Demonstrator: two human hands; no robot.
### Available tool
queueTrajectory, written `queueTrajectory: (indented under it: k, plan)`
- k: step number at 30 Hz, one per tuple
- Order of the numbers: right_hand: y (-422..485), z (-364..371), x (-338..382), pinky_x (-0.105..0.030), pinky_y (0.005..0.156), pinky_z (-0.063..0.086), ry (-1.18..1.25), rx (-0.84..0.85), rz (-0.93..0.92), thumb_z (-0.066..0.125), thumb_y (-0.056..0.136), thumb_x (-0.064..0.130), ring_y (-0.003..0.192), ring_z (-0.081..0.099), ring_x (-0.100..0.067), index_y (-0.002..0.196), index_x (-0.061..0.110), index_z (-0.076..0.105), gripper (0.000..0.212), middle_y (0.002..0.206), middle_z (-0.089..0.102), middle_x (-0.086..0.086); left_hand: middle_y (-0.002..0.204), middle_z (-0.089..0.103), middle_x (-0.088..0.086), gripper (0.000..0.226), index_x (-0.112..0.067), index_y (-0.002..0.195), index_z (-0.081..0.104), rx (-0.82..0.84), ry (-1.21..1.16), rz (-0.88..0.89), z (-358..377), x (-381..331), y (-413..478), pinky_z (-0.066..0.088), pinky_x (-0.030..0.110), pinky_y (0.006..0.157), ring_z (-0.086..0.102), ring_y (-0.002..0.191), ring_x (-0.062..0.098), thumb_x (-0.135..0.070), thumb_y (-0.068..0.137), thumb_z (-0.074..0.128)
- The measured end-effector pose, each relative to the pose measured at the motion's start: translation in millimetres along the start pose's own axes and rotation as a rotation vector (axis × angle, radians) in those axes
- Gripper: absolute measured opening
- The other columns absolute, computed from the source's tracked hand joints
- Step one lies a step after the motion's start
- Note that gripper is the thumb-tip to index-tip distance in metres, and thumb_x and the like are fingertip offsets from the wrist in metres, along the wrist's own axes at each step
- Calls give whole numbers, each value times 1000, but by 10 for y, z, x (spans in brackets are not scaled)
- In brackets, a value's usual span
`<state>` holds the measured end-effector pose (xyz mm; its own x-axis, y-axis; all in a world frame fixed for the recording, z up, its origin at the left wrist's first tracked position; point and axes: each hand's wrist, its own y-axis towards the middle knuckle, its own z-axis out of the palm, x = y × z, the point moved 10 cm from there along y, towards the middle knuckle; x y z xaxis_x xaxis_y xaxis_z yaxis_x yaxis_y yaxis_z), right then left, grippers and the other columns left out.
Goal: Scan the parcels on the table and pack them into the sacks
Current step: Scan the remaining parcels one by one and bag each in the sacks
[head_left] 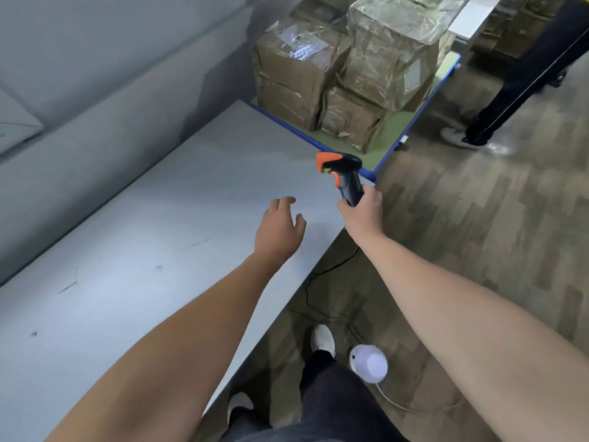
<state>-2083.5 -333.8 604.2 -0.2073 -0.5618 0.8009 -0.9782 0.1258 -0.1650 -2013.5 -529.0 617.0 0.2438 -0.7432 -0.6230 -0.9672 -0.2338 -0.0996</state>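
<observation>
Right hand (363,215) gripping the scanner (345,177); left hand (279,229) loosely open over the table (127,266), empty

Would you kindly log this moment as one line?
right hand grips scanner | left hand open over table | boxes stacked on cart

bare grey table (134,250) ahead, stacked taped boxes (347,78) walling its far end

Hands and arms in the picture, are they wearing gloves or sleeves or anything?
No gloves. The left hand and right hand are bare, with no rings that I can see. The left forearm and right forearm are bare too: no sleeves, watch or bands in view.
</observation>
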Motion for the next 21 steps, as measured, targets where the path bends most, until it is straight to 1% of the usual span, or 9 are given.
queueTrajectory:
  k: [4, 7, 11, 14, 17, 19, 21]
  plan:
    - [479, 62, -168, -33, 76, 49, -36, 68, 10, 70, 85, 13, 91, 61, -26, 116, 3, 58, 35, 119, 49, -12, 144, 46, 7, 42, -15, 139, 44, 6, 34, -46, 283, -181, 329, 46, 37, 100, 50, 126, 25, -29, 100, 48]
    - [738, 164, -236, -39, 85, 56, -47, 116, 6, 71, 84, 15, 97, 63, -26, 117, 5, 58, 36, 119, 52, -12, 143, 46, 8, 42, -14, 139, 45, -8, 66, -75, 402, -204, 524, 44, 39, 103, 47, 127, 27, -29, 99, 48]
    - [979, 344, -293, -39, 84, 54, -77, 182, -11, 70, 86, 14, 97, 61, -28, 119, 4, 57, 37, 117, 52, -12, 143, 45, 8, 42, -15, 139, 46, -7, 75, -133, 508, -121, 730, 45, 40, 102, 47, 127, 28, -28, 99, 48]
    - [1130, 480, -348, -42, 89, 53, -125, 207, -33, 70, 87, 15, 100, 60, -30, 119, 4, 59, 36, 118, 54, -15, 143, 45, 8, 42, -15, 138, 46, -20, 66, -155, 548, -52, 840, 46, 41, 101, 46, 127, 28, -27, 99, 48]
    - [1228, 581, -400, -48, 94, 49, -227, 224, -29, 69, 89, 20, 106, 57, -37, 121, 3, 58, 38, 121, 55, -19, 143, 45, 7, 41, -15, 138, 46, -42, 62, -181, 547, -16, 893, 45, 40, 103, 46, 128, 26, -27, 99, 49]
    - [1263, 623, -433, -51, 93, 49, -306, 236, -17, 68, 89, 25, 109, 55, -41, 120, 3, 58, 39, 121, 55, -20, 143, 45, 7, 40, -15, 138, 47, -60, 67, -188, 527, 1, 913, 44, 39, 104, 46, 128, 26, -26, 99, 49]
    - [1255, 626, -427, -50, 95, 48, -375, 248, -15, 66, 91, 27, 114, 51, -42, 123, 3, 56, 41, 124, 54, -20, 142, 46, 7, 40, -15, 138, 47, -61, 69, -198, 527, 56, 892, 44, 38, 103, 47, 127, 26, -26, 99, 49]
